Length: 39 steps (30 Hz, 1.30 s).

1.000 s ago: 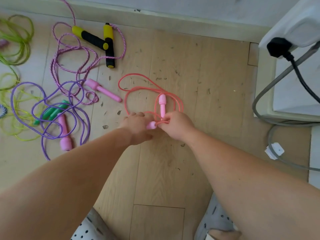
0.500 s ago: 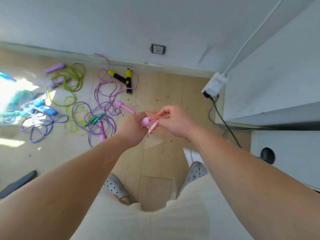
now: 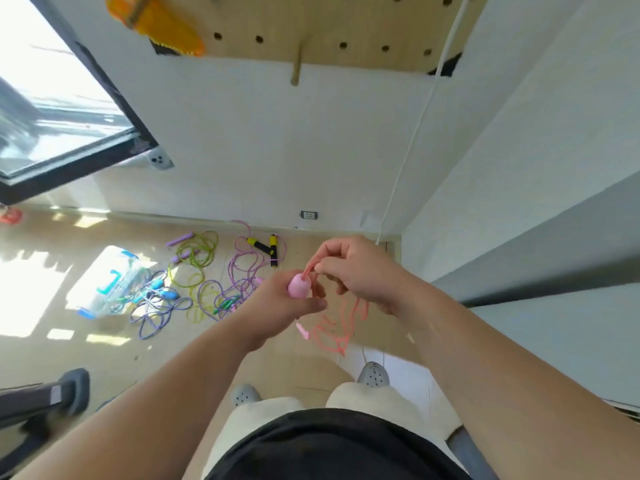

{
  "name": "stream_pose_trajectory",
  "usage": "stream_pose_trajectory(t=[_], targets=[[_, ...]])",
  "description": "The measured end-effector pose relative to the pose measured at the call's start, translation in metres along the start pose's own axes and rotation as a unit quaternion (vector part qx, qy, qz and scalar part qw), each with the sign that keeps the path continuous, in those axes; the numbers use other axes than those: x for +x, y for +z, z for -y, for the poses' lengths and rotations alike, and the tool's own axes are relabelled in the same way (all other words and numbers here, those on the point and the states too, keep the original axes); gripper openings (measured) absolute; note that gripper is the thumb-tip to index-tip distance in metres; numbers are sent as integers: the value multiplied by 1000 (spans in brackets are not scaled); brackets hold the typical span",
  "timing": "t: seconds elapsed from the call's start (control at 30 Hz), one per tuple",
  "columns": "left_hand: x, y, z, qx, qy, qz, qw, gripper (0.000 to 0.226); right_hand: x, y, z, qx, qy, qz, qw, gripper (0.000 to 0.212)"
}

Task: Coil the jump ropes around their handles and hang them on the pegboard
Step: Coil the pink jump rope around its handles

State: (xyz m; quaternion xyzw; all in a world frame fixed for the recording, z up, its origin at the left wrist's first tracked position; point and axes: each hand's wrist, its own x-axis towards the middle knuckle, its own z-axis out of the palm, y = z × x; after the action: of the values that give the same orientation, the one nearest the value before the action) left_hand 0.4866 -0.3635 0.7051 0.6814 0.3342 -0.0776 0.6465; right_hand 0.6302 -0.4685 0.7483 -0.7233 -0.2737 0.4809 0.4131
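My left hand [image 3: 277,306] grips a pink jump rope handle [image 3: 298,286] end-on at chest height. My right hand [image 3: 356,268] pinches the coral rope [image 3: 346,327] right where it leaves that handle. The rest of the rope hangs below in loose loops, with the second pink handle [image 3: 302,330] dangling at its low end. High on the wall is the wooden pegboard [image 3: 346,26] with a wooden peg [image 3: 296,69] sticking out. Several other jump ropes [image 3: 221,271] lie tangled on the floor by the wall.
An orange item [image 3: 162,22] hangs on the pegboard's left side. A clear plastic box with teal latches [image 3: 110,289] sits on the floor at left. A window [image 3: 52,98] is at upper left, a grey cabinet [image 3: 554,237] at right, a chair base [image 3: 45,400] at lower left.
I have stood up from the floor and lifted the pink-handled rope with both hands. The view rose to take in the wall and pegboard. The rope now hangs free below my hands.
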Motion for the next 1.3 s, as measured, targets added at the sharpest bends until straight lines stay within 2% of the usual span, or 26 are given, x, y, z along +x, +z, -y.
stream_pose_trajectory(t=[0.07,0.17,0.27,0.33,0.43,0.53,0.63,0.7,0.8,0.87,0.97,1.03,1.13,1.23,1.3], targets=[[-3,6,-16,30,-3,-8,1000,13,-13,-19,9,-34,-39,-16,999,5],[4,11,-26,126,-12,-54,991,23,-26,-53,13,-145,-81,-13,986,17],[9,20,-38,236,-8,-91,967,24,-35,-82,3,-321,-95,2,942,26],[10,28,-53,276,2,-134,952,22,-35,-97,-10,-379,-93,-13,920,22],[7,35,-84,265,36,-216,939,19,-32,-120,-36,-362,-56,-62,929,14],[4,32,-115,188,61,-286,938,14,-26,-142,-65,-358,-6,-78,931,10],[5,19,-143,140,88,-355,920,13,-27,-156,-86,-323,42,-86,942,29],[7,6,-155,168,105,-374,906,12,-27,-159,-92,-316,69,-84,943,34],[16,-14,-154,207,89,-351,909,13,-21,-153,-80,-241,75,-116,961,35],[24,-29,-143,205,68,-314,925,12,-15,-146,-60,-78,69,-198,975,33],[35,-53,-119,203,32,-237,950,7,-7,-139,-18,121,40,-313,941,28],[39,-70,-100,210,11,-172,962,10,-2,-139,13,157,-2,-360,920,26],[46,-89,-72,223,-10,-84,971,11,5,-132,59,196,-47,-380,903,28],[49,-97,-53,255,-38,-37,965,15,16,-117,90,225,-63,-398,887,26],[48,-102,-47,247,-49,-20,968,16,24,-106,100,205,-75,-417,882,26]])
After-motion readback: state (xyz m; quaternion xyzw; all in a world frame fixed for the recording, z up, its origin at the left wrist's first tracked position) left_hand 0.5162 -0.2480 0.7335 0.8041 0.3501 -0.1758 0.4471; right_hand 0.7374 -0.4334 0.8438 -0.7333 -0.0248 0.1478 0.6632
